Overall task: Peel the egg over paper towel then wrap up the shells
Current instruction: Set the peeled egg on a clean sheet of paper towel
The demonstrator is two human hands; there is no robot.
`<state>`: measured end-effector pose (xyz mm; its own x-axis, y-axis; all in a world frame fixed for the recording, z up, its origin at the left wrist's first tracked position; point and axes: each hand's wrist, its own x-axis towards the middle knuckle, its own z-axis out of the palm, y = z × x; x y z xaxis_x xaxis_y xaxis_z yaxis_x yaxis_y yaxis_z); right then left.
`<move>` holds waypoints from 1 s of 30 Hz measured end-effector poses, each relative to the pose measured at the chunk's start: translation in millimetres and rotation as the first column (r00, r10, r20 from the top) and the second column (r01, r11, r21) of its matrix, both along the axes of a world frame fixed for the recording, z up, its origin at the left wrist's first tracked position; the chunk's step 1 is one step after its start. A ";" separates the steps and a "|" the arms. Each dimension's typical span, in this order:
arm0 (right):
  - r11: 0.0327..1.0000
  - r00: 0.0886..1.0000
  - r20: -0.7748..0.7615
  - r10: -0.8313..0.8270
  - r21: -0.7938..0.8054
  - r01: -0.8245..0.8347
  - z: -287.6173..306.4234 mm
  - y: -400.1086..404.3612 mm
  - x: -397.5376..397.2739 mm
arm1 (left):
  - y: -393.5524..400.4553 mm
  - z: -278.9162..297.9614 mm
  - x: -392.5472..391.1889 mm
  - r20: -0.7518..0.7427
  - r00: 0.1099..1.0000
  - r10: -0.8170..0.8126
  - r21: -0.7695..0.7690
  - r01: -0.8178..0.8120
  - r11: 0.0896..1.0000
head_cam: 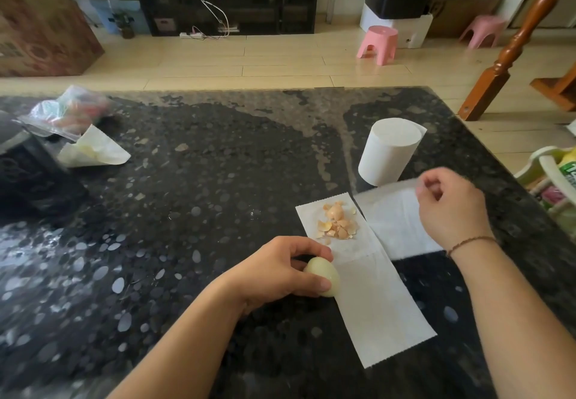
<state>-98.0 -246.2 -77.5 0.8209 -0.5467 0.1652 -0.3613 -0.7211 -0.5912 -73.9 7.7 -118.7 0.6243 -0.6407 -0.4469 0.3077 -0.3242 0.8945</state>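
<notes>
- A peeled egg (322, 276) sits gripped in the left hand (280, 269), fingers and thumb curled round it, low in the frame at the left edge of a long paper towel strip (383, 299) on the dark stone worktop (187, 211).
- The shells (336, 221) lie heaped near the strip's far end, just right of centre; nothing yet covers them.
- The right hand (448, 208), at the right of the frame, pinches the far edge of a second towel sheet (396, 221) with fingers drawn together, the sheet partly lifted and blurred.
- Risk: that second sheet overlaps or touches the strip beside the heap; a quick tug could jolt the strip and scatter fragments across the worktop, where small pieces would be hard to spot on the speckled stone.
- Risk: the egg looks smooth and likely slippery; held at the towel's edge rather than over it, it could slide out and roll away.
- Risk: with one hand occupied, folding may go unevenly and let shells spill from an open side.
- Risk: the paper roll (388, 152), standing just beyond the right hand, could be knocked over by a hasty pull.
</notes>
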 end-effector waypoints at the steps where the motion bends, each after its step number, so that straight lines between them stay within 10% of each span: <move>1: 0.999 0.992 0.113 0.054 0.002 -0.054 5.9 4.8 0.3 | 0.2 -0.9 0.5 0.011 1.000 0.005 -0.001 -0.005 1.000; 8: 0.959 0.932 0.245 0.269 0.019 -0.282 24.2 35.7 11.2 | 31.5 15.4 17.0 0.073 0.970 0.234 -0.140 -0.222 0.965; 16: 0.760 0.791 0.103 0.603 0.227 -0.609 24.5 156.1 57.0 | 128.2 37.9 36.4 0.156 0.603 0.782 -0.425 -0.674 0.604; 30: 0.801 0.839 -0.052 0.541 0.337 -0.495 -44.9 295.2 118.9 | 182.2 -1.4 39.2 0.566 0.435 0.700 -0.173 -0.767 0.617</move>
